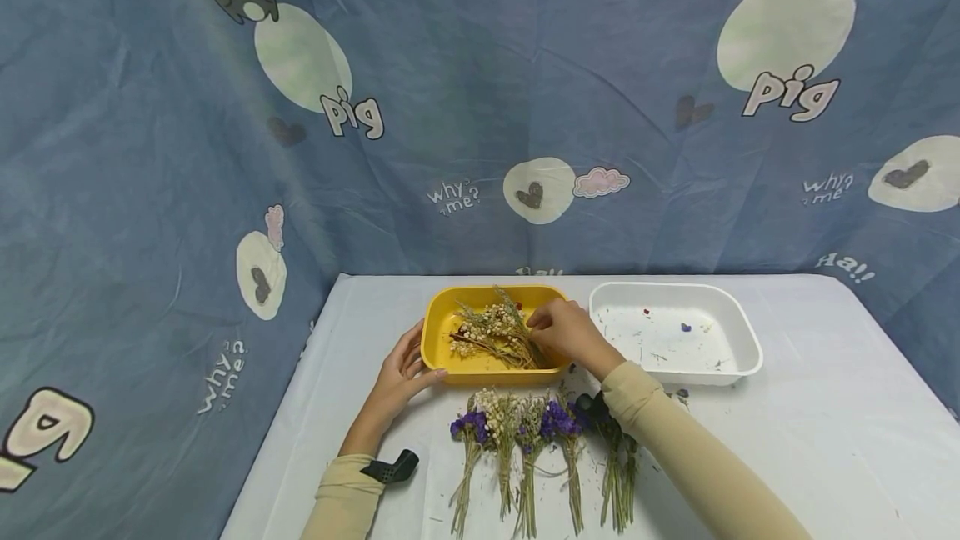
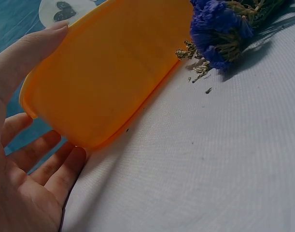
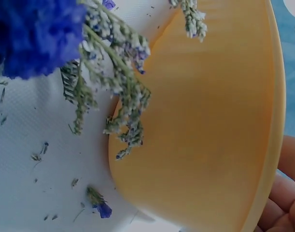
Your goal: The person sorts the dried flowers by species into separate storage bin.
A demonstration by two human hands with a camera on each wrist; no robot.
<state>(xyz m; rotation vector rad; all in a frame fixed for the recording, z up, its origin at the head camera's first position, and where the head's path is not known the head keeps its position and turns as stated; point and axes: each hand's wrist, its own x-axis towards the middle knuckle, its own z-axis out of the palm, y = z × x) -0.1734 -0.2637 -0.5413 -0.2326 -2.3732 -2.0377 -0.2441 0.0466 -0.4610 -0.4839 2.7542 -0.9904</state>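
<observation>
In the head view a yellow tray (image 1: pixel 480 377) holds a heap of dried flowers (image 1: pixel 491 327) with cream blooms and brown stems. My left hand (image 1: pixel 399 373) rests against the tray's left end, the thumb along the front rim and the other fingers spread round the corner. Over the tray's right side my right hand (image 1: pixel 570 330) reaches in, its bent fingers pinching stems of the dried flowers; the fingertips are partly hidden. The right wrist view shows part of that hand (image 3: pixel 282 203) behind the tray wall (image 3: pixel 200 121).
Several dried flower bunches lie in a row before the yellow tray, among them a purple-topped one (image 1: pixel 471 432) and green stems (image 1: pixel 618 482). To the right stands a white tray (image 1: pixel 675 375) with a few scraps. Petal bits dot the white table (image 1: pixel 810 440). A printed blue cloth (image 1: pixel 450 107) hangs behind.
</observation>
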